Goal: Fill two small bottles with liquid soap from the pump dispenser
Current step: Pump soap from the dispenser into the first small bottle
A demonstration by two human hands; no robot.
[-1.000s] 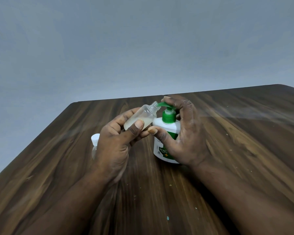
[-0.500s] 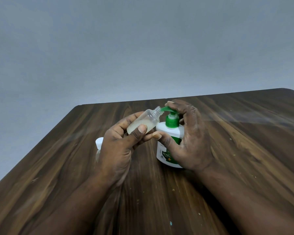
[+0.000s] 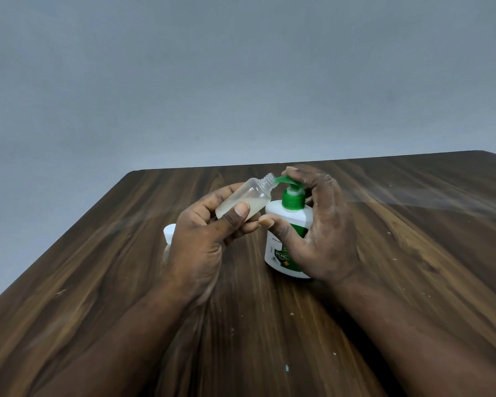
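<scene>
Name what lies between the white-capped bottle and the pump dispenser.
In the head view, the left hand, gripping the tilted, partly filled small bottle, fills that stretch.

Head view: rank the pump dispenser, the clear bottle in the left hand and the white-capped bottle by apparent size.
1. Pump dispenser, largest, though the right hand covers part.
2. Clear bottle, tilted in the left hand.
3. White-capped bottle: looks smallest, but the left hand hides most of it, so 2 versus 3 is unsure.
</scene>
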